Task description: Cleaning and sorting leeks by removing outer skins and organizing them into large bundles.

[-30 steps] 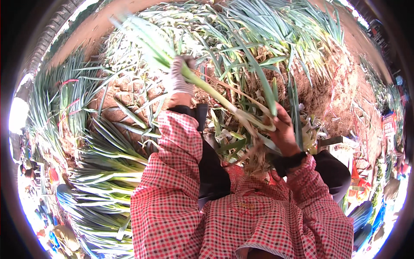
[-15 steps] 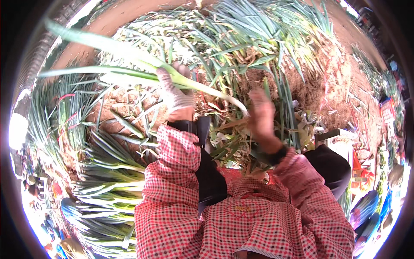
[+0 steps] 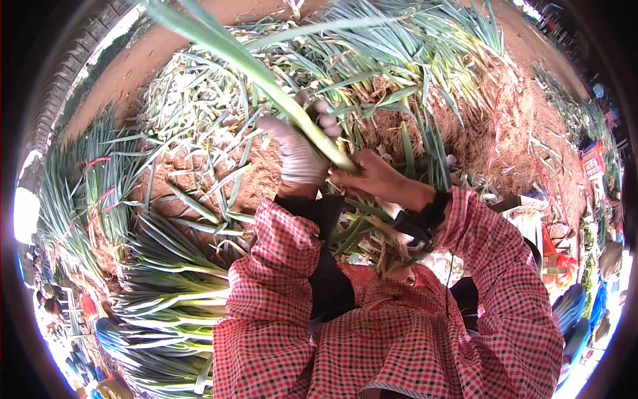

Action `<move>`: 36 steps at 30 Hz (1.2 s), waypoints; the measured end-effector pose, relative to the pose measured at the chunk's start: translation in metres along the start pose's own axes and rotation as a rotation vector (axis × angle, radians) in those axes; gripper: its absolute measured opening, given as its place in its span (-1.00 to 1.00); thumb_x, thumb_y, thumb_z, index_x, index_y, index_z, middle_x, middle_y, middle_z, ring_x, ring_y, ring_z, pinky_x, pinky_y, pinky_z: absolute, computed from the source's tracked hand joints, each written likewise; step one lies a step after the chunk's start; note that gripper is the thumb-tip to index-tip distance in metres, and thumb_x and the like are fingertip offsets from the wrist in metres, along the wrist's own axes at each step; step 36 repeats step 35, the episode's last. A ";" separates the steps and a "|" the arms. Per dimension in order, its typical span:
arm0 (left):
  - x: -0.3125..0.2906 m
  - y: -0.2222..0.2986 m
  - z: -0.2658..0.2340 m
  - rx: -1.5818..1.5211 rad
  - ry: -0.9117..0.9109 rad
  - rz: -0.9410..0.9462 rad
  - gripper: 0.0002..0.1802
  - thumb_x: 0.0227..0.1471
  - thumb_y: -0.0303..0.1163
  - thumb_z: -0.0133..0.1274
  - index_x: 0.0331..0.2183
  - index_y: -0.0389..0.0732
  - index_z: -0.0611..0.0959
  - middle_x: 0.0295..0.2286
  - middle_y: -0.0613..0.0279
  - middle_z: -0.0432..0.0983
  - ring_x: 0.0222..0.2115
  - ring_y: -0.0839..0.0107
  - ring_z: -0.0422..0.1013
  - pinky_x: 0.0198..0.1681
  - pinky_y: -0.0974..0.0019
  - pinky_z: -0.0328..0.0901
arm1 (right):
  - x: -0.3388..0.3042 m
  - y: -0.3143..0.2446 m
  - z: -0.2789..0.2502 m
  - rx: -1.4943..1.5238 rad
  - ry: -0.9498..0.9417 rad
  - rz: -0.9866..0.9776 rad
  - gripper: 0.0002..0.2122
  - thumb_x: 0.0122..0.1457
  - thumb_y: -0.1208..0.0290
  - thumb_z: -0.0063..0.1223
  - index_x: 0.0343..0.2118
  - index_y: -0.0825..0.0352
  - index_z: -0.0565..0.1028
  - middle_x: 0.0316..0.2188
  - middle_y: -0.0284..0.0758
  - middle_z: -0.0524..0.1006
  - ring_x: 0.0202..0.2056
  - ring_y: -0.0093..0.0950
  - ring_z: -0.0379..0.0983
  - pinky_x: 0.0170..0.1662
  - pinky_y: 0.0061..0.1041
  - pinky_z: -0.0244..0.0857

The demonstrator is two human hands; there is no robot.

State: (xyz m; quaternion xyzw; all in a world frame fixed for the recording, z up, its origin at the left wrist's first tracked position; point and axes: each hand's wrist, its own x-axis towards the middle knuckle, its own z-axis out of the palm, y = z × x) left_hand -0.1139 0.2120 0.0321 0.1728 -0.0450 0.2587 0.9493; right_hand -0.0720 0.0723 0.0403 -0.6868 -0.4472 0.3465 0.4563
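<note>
A long green onion [image 3: 256,70] slants across the upper middle of the head view, its leaves running past the top edge. My left hand [image 3: 299,149], in a pale glove with dark fingertips, is closed round its lower stalk, thumb on the left side. At the stalk's pale base, my right hand [image 3: 379,178] is closed with fingers pressed together; it hides the root end. The right hand looks bare, and a black band circles its wrist. Loose peeled leaves [image 3: 359,233] lie in my lap below the hands.
A row of green onions [image 3: 173,299] lies at the left, with tied bundles [image 3: 100,179] behind it. Untrimmed green onions with soil-covered roots [image 3: 458,86] are heaped at the back. Leaf scraps [image 3: 193,100] cover the far-left ground. A pale crate-like object [image 3: 525,216] stands at the right.
The green onion has swung from pointing left to pointing more upward. My left hand has shifted right, and my right hand has moved left and closed at the stalk's base.
</note>
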 end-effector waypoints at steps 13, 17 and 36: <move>0.002 0.031 -0.005 -0.074 -0.221 -0.086 -0.38 -0.21 0.29 -0.16 -0.46 -0.13 0.50 -0.77 0.53 0.16 -0.85 0.70 0.03 -0.80 0.55 -0.02 | -0.027 0.006 0.017 0.320 -0.147 -0.008 -0.77 0.10 0.23 -0.06 -0.42 0.33 0.31 -0.75 -0.50 0.20 -0.74 -0.63 0.13 -0.65 -0.56 0.09; 0.038 0.074 -0.052 -0.138 -0.684 -0.169 -0.39 -0.19 0.22 -0.05 -0.47 -0.22 0.48 -0.72 0.39 0.31 -0.80 0.61 0.22 -0.75 0.49 0.17 | -0.061 0.030 0.000 -0.464 -0.222 -0.233 -0.80 0.05 0.41 -0.05 -0.27 0.37 0.35 -0.64 -0.21 0.41 -0.63 -0.27 0.39 -0.54 -0.40 0.23; 0.020 0.105 -0.089 -0.139 -0.188 -0.001 -0.38 -0.27 0.20 0.04 -0.49 -0.24 0.42 -0.78 0.45 0.12 -0.86 0.57 0.07 -0.72 0.44 0.11 | -0.202 0.003 -0.021 -0.306 0.151 -0.284 -0.67 -0.01 0.66 -0.09 -0.10 0.39 0.37 -0.52 -0.18 0.50 -0.51 -0.37 0.47 -0.45 -0.66 0.29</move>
